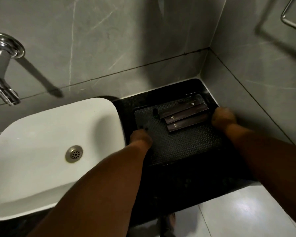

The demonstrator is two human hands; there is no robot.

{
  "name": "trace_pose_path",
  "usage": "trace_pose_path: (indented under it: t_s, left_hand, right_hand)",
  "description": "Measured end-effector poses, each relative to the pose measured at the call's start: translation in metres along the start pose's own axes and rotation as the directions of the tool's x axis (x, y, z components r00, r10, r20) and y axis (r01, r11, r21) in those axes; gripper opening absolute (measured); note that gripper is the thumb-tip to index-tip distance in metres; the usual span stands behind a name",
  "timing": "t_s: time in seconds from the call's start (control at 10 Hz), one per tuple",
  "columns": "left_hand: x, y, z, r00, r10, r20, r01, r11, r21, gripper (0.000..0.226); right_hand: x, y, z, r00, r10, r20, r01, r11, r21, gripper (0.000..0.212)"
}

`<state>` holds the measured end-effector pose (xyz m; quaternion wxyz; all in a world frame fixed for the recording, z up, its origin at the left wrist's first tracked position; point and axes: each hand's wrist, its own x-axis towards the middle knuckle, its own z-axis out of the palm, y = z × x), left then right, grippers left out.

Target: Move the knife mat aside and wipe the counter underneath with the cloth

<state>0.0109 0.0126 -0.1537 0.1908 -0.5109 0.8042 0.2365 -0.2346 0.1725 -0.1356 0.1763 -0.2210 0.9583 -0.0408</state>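
Left hand: centre of frame, at the left edge of the knife mat; fingers curled down over the edge and seemingly clamped on it, though the fingertips are hidden, so the grip is judged, not seen.
Right hand: right of centre, at the mat's right edge, between the mat and the side wall; curled over the rim in the same way, looks clamped on it.
Knife mat: dark, textured, lying flat on the worktop in the corner, centre-right of frame; no edge visibly raised.
Load on mat: three dark wooden bars, presumably knife handles or sheaths, side by side on the upper half, each with a small emblem.
Step in hand: first step, taking hold of the mat at both sides; counter underneath not yet exposed.
Next move (judgement): lift or slide the mat level so the bars do not roll off; free space lies lower in frame, since walls close off top and right.
Cloth: not in view; must be fetched before wiping.
Worktop: black, speckled, glossy, narrow.
Basin: white, left of frame, just beside the mat.
Tap: chrome, upper left, wall-mounted.
Room: grey marbled tile walls, dim light, pale floor at lower right.
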Motion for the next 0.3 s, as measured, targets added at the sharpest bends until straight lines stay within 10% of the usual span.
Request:
trace_pose_path:
  t_s: [0.2,0.3]
  left_hand:
    - [-0.018,0.002,0.003,0.994,0.096,0.058,-0.111,0.921,0.374,0.046]
    - [-0.042,0.012,-0.008,0.996,0.065,-0.065,-0.048,0.971,0.234,0.055]
  right_hand:
    - [-0.023,-0.010,0.006,0.998,0.019,0.064,-0.011,0.993,-0.119,0.036]
    - [-0.060,-0.049,0.008,0.999,-0.036,0.021,0.039,0.990,-0.132,0.053]
